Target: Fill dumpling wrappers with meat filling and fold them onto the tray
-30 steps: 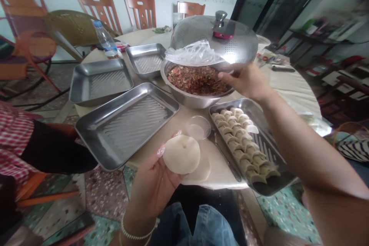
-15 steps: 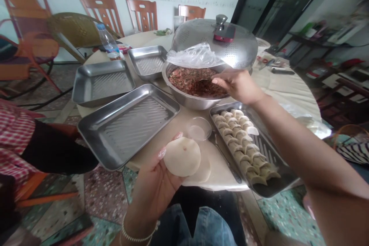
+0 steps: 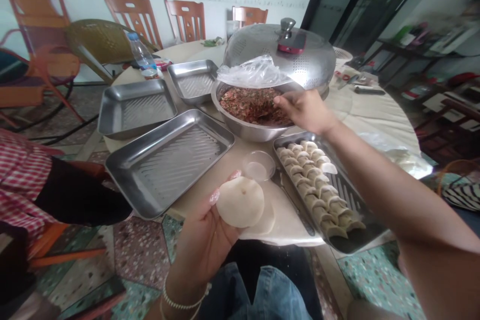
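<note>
My left hand holds a round dumpling wrapper up near the table's front edge, with a small spot on its upper part. Another wrapper lies on the table behind it. Over the right rim of a steel bowl, my right hand is closed on a spoon, whose end dips into the minced filling. Most of the spoon's handle is hidden by my fingers. Below my right forearm, a metal tray carries rows of folded dumplings.
Three steel trays, the nearest tray among them, stand left of the bowl. A clear small bowl sits before it. Behind rise a plastic bag and a large lid with a phone. A person's checked sleeve shows at left.
My right hand has shifted slightly left, and the spoon's end has moved within the filling. The wrapper in my left hand appears a little further right.
</note>
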Available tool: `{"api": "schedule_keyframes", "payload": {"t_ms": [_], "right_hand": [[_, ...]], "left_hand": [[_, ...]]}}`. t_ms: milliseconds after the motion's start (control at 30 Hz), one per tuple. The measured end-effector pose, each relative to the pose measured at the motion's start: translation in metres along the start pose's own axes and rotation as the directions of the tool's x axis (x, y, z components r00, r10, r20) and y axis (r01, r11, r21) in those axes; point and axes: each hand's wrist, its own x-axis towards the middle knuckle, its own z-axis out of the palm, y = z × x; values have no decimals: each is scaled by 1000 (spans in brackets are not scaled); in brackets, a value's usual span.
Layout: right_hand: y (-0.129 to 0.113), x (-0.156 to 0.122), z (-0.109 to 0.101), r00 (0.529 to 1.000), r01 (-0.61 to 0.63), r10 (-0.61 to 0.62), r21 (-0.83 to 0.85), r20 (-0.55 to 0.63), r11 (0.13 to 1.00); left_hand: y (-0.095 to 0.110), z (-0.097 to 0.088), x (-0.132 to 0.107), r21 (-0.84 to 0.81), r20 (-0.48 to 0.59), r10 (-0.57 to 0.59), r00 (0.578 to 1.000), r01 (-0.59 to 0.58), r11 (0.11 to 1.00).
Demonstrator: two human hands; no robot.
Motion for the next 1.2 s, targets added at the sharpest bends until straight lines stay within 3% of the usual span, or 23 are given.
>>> {"api": "schedule_keyframes", "payload": {"t_ms": [167, 333, 533, 700, 833, 1000, 1200], "right_hand": [[-5, 1, -4, 992, -119, 122, 126, -15, 985], [-3, -2, -9, 936, -293, 348, 425, -57, 857], [20, -4, -8, 862, -319, 477, 551, -169, 771], [43, -6, -8, 814, -324, 550, 639, -188, 697], [48, -10, -7, 791, -331, 583, 670, -188, 665], [29, -25, -14, 785, -343, 608, 734, -117, 585], [-28, -71, -22, 815, -421, 569, 786, 109, 453]], "left_hand": [[0, 2, 0, -10, -1, 0, 1000, 0, 1000], [0, 4, 0, -13, -1, 2, 1000, -3, 1000], [-1, 5, -1, 9, -31, 16, 999, -16, 1000], [-1, 4, 0, 14, 16, 28, 999, -28, 1000], [-2, 6, 2, -40, 9, 53, 999, -52, 998], [-2, 8, 2, -53, -9, 68, 998, -68, 996], [-5, 9, 5, -65, 60, 99, 993, -95, 993]]}}
